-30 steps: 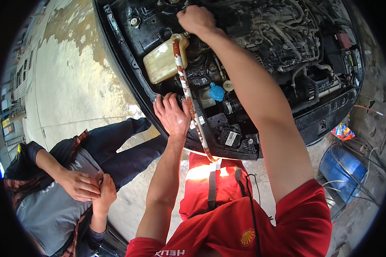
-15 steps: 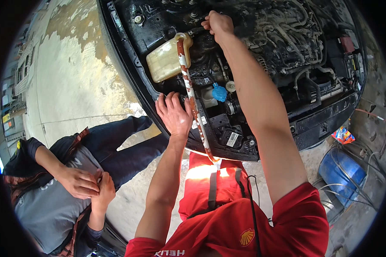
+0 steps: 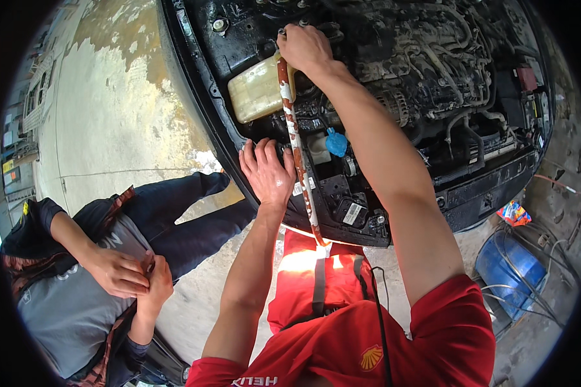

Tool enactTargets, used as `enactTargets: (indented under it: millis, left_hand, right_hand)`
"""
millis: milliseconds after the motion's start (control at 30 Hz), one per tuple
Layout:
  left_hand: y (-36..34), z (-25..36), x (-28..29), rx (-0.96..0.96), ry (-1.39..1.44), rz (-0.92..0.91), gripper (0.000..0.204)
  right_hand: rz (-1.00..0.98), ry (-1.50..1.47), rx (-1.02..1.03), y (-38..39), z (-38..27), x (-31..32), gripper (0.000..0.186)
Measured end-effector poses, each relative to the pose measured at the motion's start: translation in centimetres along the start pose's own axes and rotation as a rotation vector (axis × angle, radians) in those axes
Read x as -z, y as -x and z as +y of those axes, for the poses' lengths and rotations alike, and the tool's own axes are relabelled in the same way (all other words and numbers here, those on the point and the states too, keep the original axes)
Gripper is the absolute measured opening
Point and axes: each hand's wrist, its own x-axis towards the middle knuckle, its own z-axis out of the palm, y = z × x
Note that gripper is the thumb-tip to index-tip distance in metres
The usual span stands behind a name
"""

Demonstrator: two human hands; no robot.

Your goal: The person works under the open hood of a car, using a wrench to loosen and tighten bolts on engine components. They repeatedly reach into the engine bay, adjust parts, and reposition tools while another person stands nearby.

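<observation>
My left hand (image 3: 271, 174) rests on the black edge of the engine bay (image 3: 229, 142), fingers spread and bent, beside a red-and-white mottled rod (image 3: 295, 148). My right hand (image 3: 303, 48) is curled by the top of a translucent yellowish reservoir (image 3: 255, 90), partly hiding the rod's upper end; what its fingers hold, if anything, is unclear. A blue cap (image 3: 336, 142) sits below the right forearm. The greasy engine (image 3: 439, 64) fills the bay's right side.
A co-worker (image 3: 84, 284) stands at my lower left with both hands together at the waist. A blue drum (image 3: 510, 271) with cables and a colourful packet (image 3: 514, 213) lie at the right on the concrete floor (image 3: 110, 103).
My right hand moved from higher in the bay down toward the reservoir top and rod. My left hand stays on the edge. The whole view has shifted slightly.
</observation>
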Motion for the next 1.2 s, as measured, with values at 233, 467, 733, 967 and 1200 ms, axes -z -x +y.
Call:
enactTargets:
  millis: [233, 467, 733, 967, 1200]
  left_hand:
    - [0.0, 0.0, 0.1, -0.002, -0.003, -0.005, 0.040]
    - [0.0, 0.1, 0.1, 0.001, -0.002, -0.005, 0.040]
    - [0.1, 0.0, 0.1, 0.007, 0.001, -0.007, 0.040]
    - [0.0, 0.1, 0.1, 0.002, 0.006, 0.001, 0.041]
    - [0.1, 0.0, 0.0, 0.010, 0.002, -0.008, 0.041]
  right_hand:
    - [0.171, -0.237, -0.285, -1.2, 2.5, 1.9, 0.044]
    - [0.093, -0.857, -0.578, -1.1, 5.4, 2.4, 0.047]
    - [0.007, -0.808, -0.641, -2.2, 5.5, 2.8, 0.042]
    - [0.064, -0.774, -0.561, -1.6, 5.2, 2.2, 0.047]
    - [0.134, -1.007, -0.673, -1.9, 6.9, 1.6, 0.049]
